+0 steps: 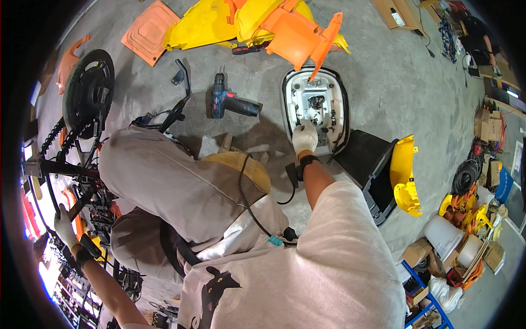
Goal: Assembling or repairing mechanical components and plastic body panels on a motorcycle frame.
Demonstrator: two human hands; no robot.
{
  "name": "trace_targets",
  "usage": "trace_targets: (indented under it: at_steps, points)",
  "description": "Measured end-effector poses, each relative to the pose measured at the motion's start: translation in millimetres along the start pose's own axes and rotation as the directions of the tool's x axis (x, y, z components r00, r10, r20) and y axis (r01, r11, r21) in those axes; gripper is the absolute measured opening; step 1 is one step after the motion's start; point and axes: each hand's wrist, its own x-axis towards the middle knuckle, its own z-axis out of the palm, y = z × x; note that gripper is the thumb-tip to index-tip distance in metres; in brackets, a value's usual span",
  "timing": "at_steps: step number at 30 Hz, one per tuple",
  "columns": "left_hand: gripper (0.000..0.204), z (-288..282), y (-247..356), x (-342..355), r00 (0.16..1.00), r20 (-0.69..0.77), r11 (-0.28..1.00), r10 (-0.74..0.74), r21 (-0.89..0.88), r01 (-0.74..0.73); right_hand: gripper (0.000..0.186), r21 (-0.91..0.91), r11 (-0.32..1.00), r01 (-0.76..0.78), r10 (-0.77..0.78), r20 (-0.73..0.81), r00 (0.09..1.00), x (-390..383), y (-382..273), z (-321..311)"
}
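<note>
My right hand (304,137), in a white knit glove, reaches down into an upturned white seat-shaped shell (343,104) with a black rim. Its fingers are closed at the near left of the shell, and whatever is between them is hidden. Small dark screws (316,102) lie in a heap inside the shell, with others scattered around. Far to the left my gloved left hand (64,227) is closed round a thin black bar of a vehicle frame (71,170). That frame carries a black wheel (87,90) and coil springs (52,136).
A cordless drill (219,98) lies on the concrete, near a bent black bracket (183,90). Orange and yellow plastic panels (200,24) spread across the far side. A black bin-like housing (364,159) and yellow cover (404,175) stand right of the shell. Boxes and parts (444,236) crowd the right.
</note>
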Motion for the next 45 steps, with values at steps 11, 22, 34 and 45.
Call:
trace_targets:
  at_steps: [11,22,34,45]
  points:
    - [0.062,-1,8,-4,0.999,0.007,0.999,-0.046,0.013,0.045,0.049,-0.113,0.989,0.097,-0.085,0.105,0.991,5,-17,3]
    - [0.061,-2,2,-2,1.000,0.024,0.999,-0.004,-0.038,0.005,0.046,-0.114,0.992,-0.055,0.068,0.116,0.991,-4,-15,-16]
    - [0.054,-4,2,3,0.999,0.027,0.997,-0.041,-0.062,0.043,0.052,-0.181,0.966,-0.187,0.185,-0.029,0.982,49,30,-57]
    - [0.053,-4,-2,6,0.998,0.029,0.995,-0.064,-0.071,0.066,0.054,-0.310,0.945,0.103,-0.083,0.077,0.994,-8,30,-13]
